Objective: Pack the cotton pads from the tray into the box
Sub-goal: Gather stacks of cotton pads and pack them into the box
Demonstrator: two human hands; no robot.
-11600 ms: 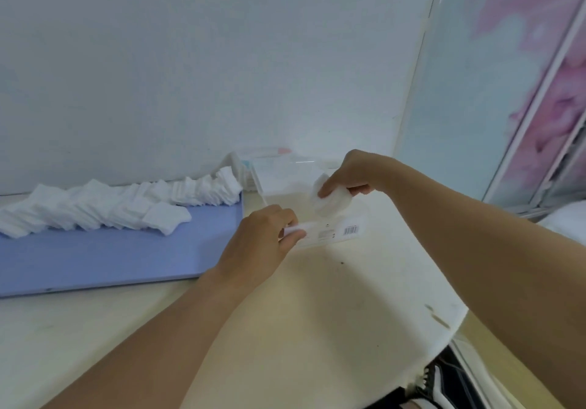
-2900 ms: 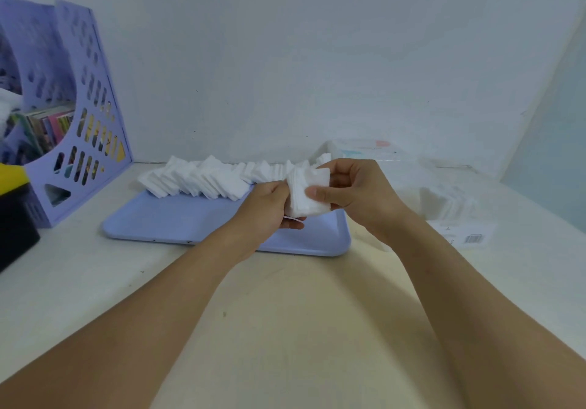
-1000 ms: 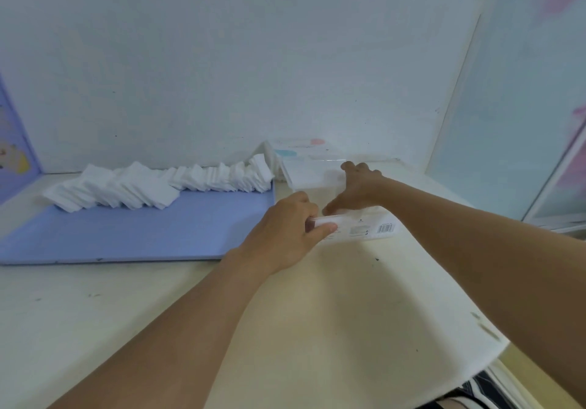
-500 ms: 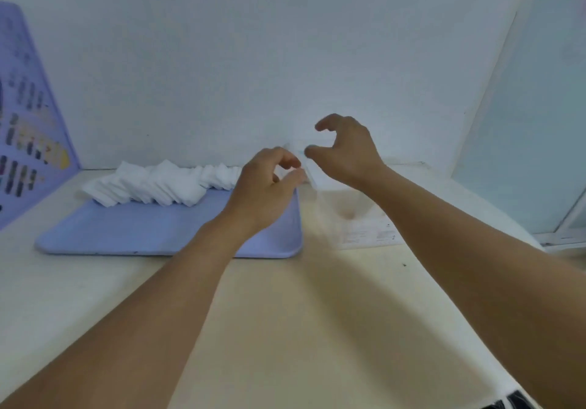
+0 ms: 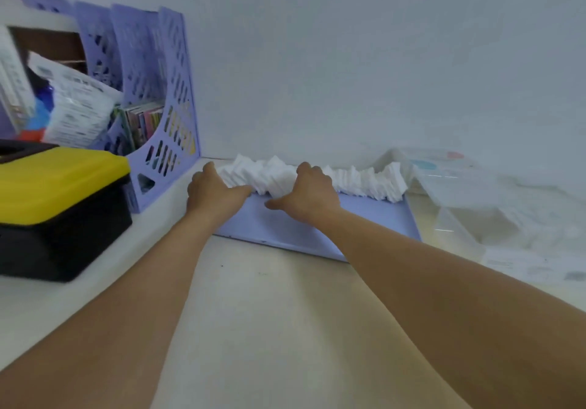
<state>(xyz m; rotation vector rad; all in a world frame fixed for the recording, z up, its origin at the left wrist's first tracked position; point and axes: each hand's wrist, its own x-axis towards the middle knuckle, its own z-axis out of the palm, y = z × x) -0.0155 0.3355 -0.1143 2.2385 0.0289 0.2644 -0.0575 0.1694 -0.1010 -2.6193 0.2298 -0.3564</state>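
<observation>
Both hands bracket the left part of a row of soft white square cotton pads standing along the far edge of a flat lavender plastic tray: left hand and right hand curl around a bunch. Right of the tray lies a clear plastic box, blurred.
</observation>
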